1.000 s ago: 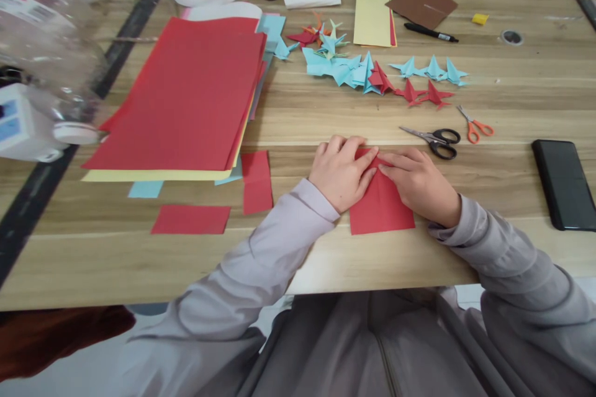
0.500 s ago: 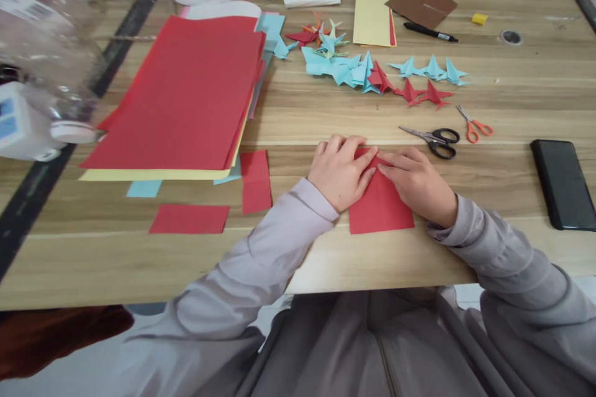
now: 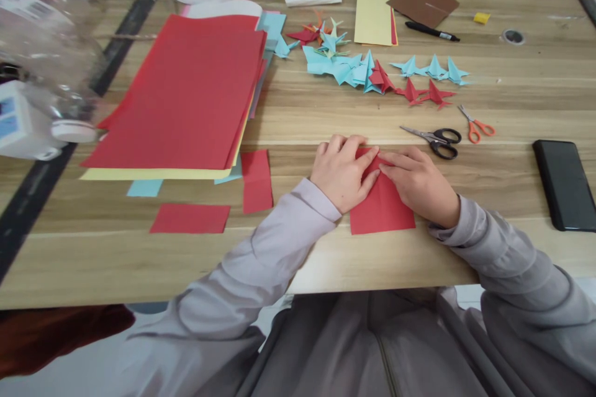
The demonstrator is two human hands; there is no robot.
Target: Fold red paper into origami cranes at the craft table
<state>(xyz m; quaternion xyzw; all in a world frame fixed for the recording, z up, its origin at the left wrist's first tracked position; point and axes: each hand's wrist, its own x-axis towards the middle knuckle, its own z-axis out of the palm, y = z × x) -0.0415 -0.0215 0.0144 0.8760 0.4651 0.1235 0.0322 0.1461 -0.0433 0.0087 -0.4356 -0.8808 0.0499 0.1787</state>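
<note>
A red sheet of paper (image 3: 382,208) lies on the table in front of me, its lower part bare and a faint crease running down its middle. My left hand (image 3: 343,170) rests over its upper left side, thumb and index finger pressed onto the paper near the top edge. From the other side my right hand (image 3: 421,185) holds the upper right part, its fingertips almost meeting those of the left. Both hands cover the paper's upper corners. Black-handled scissors (image 3: 437,140) and small orange-handled scissors (image 3: 478,127) lie beyond my right hand.
A stack of red paper (image 3: 181,93) fills the left, with loose red pieces (image 3: 190,218) below it. Folded paper cranes (image 3: 344,68) lie in the middle. A black phone (image 3: 565,186) is at right. A pen (image 3: 431,31) and brown paper (image 3: 423,3) lie farther back.
Both hands keep nearly the same hold on the red paper. The whole view has shifted very slightly.
</note>
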